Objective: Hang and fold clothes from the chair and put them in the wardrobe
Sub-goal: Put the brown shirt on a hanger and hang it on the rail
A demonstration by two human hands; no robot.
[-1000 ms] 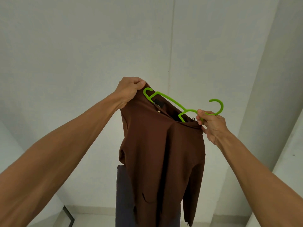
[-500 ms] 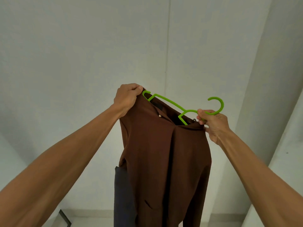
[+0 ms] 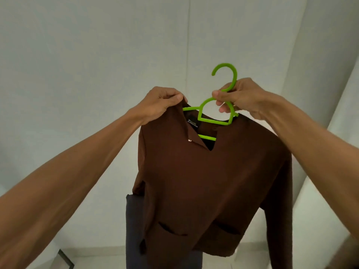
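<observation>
Right hand pinches the green hanger below its hook, left hand grips the brown shirt collar held up high, and that left shoulder could slide off if released.

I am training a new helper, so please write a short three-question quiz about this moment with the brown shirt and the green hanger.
1. True or false: the green plastic hanger sits inside the brown long-sleeved shirt.
2. Which hand grips the hanger below its hook?
3. The left hand pinches: A) the shirt's collar edge, B) a sleeve cuff, C) the hook.

Key: 1. true; 2. the right hand; 3. A.
</observation>
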